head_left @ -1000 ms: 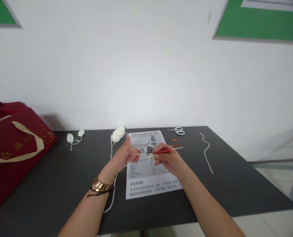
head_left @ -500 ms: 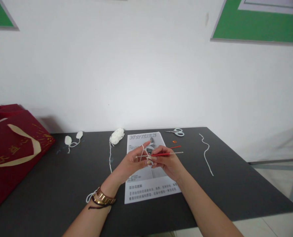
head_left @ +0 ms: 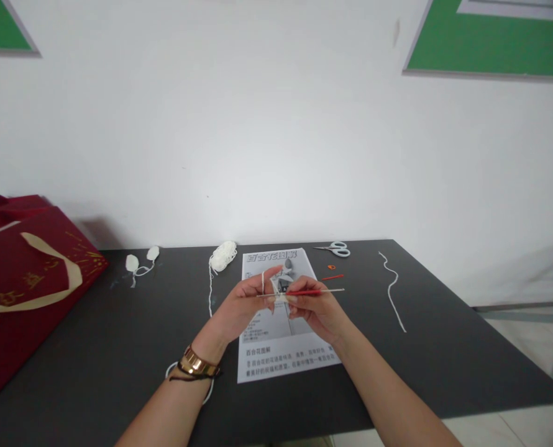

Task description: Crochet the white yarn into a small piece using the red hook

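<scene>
While I watch from the head cam, the crochet hook [head_left: 307,291] sits pinched in the right hand [head_left: 314,308], red grip between thumb & fingers, thin metal shaft sticking out both ways, roughly level. Its tip end meets the left hand [head_left: 247,304], which is closed around white yarn [head_left: 263,283]; the strand loops over the raised index finger. Right where both hands meet I see a small white bit of work, too tiny to make out. Both hands hover above a printed sheet [head_left: 283,360] lying on the dark table [head_left: 94,347], directly under & just in front of them. More yarn runs down by the left wrist, past the gold bracelet [head_left: 195,362]. Beyond the left hand, a yarn ball [head_left: 223,255]; further left of it, two small white pieces [head_left: 139,260]. Far left of the left arm, a red bag [head_left: 20,279]. Beyond the right hand: scissors [head_left: 338,249], a small orange bit [head_left: 331,267], a red stick [head_left: 333,277]. Well to the right of the right hand, a loose yarn strand [head_left: 392,288].
</scene>
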The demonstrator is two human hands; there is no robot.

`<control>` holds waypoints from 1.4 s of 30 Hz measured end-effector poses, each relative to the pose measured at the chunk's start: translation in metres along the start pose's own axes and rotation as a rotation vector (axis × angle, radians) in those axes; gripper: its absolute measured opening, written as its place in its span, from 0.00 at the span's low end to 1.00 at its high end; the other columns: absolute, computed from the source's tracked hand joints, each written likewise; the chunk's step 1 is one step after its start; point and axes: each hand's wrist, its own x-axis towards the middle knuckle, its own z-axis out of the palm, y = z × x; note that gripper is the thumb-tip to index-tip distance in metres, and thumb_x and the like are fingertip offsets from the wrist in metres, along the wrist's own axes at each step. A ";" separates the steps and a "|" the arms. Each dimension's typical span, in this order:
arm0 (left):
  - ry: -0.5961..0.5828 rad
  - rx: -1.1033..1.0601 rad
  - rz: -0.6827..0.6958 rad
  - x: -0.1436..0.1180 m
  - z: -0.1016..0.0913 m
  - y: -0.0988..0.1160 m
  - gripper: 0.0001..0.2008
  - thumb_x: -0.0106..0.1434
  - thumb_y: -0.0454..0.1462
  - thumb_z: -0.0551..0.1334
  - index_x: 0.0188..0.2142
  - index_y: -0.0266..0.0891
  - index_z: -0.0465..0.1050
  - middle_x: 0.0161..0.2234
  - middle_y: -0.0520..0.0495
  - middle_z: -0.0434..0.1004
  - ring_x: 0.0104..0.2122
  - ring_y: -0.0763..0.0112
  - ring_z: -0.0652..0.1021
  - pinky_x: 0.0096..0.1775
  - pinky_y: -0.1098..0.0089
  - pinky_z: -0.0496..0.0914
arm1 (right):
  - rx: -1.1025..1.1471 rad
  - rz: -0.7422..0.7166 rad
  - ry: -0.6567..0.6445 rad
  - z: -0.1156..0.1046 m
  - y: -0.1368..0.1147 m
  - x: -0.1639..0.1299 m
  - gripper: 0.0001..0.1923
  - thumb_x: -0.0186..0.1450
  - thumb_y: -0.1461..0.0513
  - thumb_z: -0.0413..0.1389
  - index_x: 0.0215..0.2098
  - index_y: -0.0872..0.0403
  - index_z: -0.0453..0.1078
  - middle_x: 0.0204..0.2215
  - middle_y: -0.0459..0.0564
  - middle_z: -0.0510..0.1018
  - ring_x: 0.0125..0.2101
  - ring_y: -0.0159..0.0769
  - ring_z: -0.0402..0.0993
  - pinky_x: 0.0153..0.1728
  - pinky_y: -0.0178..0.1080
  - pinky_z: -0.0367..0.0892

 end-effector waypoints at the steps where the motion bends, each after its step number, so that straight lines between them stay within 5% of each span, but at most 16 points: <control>1: -0.002 -0.024 0.002 0.000 0.000 -0.001 0.24 0.54 0.31 0.67 0.52 0.40 0.72 0.24 0.53 0.68 0.25 0.74 0.68 0.34 0.69 0.61 | 0.003 0.003 0.000 0.001 0.000 0.000 0.12 0.47 0.65 0.70 0.26 0.55 0.72 0.22 0.43 0.80 0.17 0.26 0.74 0.21 0.30 0.74; 19: 0.012 -0.080 -0.058 0.003 0.003 -0.009 0.30 0.51 0.30 0.68 0.55 0.40 0.69 0.22 0.52 0.70 0.22 0.74 0.69 0.27 0.70 0.63 | -0.057 -0.019 0.008 0.005 0.005 -0.002 0.13 0.47 0.63 0.70 0.27 0.55 0.71 0.21 0.43 0.80 0.18 0.28 0.75 0.22 0.31 0.73; 36: 0.224 -0.104 -0.080 0.006 0.002 -0.009 0.31 0.45 0.24 0.58 0.50 0.36 0.74 0.21 0.53 0.73 0.18 0.80 0.62 0.24 0.74 0.56 | -0.178 0.001 0.077 0.010 0.013 0.003 0.10 0.52 0.59 0.67 0.30 0.55 0.75 0.25 0.45 0.79 0.24 0.29 0.73 0.26 0.35 0.73; 42: 0.204 -0.121 -0.092 0.005 0.004 -0.006 0.30 0.45 0.23 0.59 0.50 0.35 0.74 0.14 0.59 0.60 0.17 0.80 0.59 0.24 0.75 0.55 | -0.064 0.039 0.114 0.007 0.012 0.002 0.11 0.49 0.61 0.69 0.28 0.55 0.74 0.18 0.41 0.74 0.19 0.25 0.68 0.24 0.33 0.73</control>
